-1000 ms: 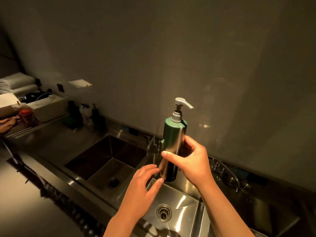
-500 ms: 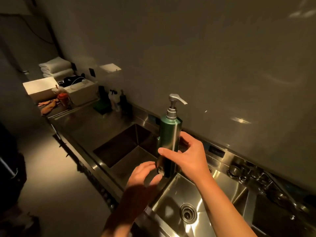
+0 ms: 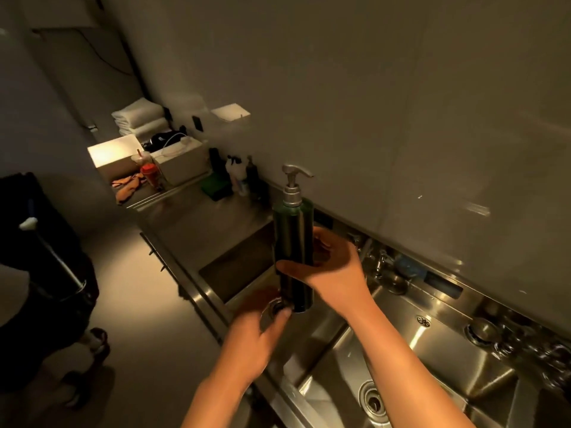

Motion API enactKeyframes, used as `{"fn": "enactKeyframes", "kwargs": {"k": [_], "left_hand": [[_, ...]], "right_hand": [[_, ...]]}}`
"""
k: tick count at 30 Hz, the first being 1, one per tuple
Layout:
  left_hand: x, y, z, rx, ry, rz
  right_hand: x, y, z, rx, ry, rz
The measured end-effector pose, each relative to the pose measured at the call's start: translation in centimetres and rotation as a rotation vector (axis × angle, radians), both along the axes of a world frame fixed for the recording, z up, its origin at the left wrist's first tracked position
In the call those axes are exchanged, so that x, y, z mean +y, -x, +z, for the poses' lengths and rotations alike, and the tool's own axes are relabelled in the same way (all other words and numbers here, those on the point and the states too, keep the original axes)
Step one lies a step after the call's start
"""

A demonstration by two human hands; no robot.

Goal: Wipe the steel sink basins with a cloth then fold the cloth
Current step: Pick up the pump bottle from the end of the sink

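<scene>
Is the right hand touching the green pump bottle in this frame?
Touching. The head view shows the right hand wrapped round the green pump bottle, with the thumb across its front and the fingers curled behind.

Shiny steel sink basins (image 3: 432,359), glossy green bottle (image 3: 293,239) w/ silvery pump (image 3: 292,186), soft white towels (image 3: 139,118)

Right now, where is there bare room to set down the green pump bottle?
Bare steel counter lies between the far basin and the dark bottles. Crowded: the far end with white boxes, red-lidded cup and orange cloth, and the ledge behind the near basin, lined with taps.
</scene>
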State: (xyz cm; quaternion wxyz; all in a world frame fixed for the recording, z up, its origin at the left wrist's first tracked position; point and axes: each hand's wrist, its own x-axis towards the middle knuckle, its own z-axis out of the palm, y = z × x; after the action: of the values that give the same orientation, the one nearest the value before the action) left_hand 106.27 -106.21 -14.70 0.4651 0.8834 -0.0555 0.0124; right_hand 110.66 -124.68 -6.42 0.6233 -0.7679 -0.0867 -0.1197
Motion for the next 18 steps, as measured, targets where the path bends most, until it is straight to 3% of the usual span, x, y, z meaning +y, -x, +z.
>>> {"fn": "enactKeyframes", "kwargs": {"k": [11, 18], "left_hand": [[8.5, -5.5, -0.8, -0.055, 0.062, 0.039], [16.5, -11.0, -0.9, -0.024, 0.107, 0.033]], "right_hand": [[8.9, -5.6, 0.4, 0.049, -0.079, 0.111], [17.5, -10.9, 0.6, 0.042, 0.006, 0.072]]}}
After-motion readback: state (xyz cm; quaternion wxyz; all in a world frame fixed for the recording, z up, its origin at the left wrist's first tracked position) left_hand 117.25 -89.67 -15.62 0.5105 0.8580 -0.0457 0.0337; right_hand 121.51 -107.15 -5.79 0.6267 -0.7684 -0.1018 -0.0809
